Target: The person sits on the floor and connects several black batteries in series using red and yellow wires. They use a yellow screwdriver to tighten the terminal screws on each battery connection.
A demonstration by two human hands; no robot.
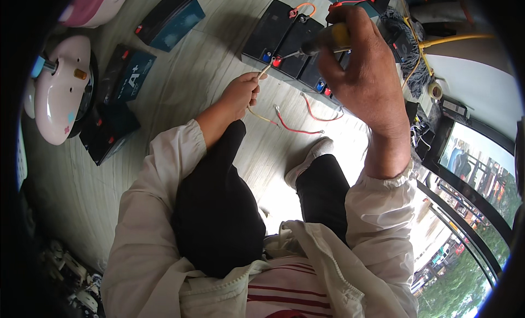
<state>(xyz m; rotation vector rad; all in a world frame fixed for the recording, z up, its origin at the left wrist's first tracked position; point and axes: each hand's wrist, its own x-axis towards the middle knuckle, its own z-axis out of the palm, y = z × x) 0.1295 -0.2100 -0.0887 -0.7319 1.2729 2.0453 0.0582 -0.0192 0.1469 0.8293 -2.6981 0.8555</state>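
Screwdriver (322, 41), yellow-handled with a dark shaft, sits upper centre, gripped by the right hand (363, 71); its tip meets the thin wire (264, 70) pinched in the left hand (239, 93), above black batteries (284, 39).

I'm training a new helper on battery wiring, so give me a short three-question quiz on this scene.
1. True or false: the right hand grips a yellow-handled screwdriver.
2. The left hand pinches: A) a loose red wire, B) a pale yellowish wire, C) a roll of tape?
3. What lies on the pale wooden floor between the knees and the row of black box-shaped batteries?

Key: 1 true; 2 B; 3 loose red wires.
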